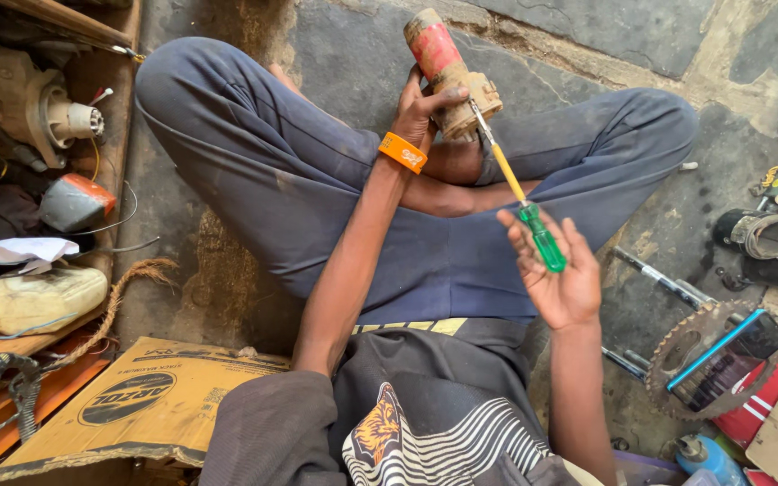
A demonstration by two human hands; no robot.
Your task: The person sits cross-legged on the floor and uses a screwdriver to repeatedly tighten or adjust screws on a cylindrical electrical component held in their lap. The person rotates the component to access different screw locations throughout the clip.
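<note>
Above the crossed legs, the left hand (423, 106) grips a dusty red-bodied motor (450, 76) upright. The right hand (558, 279), fingers loosely closed, holds a green-handled screwdriver (517, 193) whose shaft slants up and leftward, its tip touching the motor's lower end.

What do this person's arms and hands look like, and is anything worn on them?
Both arms are bare from above the elbow down to the fingers; no gloves. The left hand has an orange wristband with pale markings around its wrist. The right hand wears nothing: no band, watch or ring shows. Short dark grey sleeves of a shirt cover the upper arms near the bottom edge.
</note>
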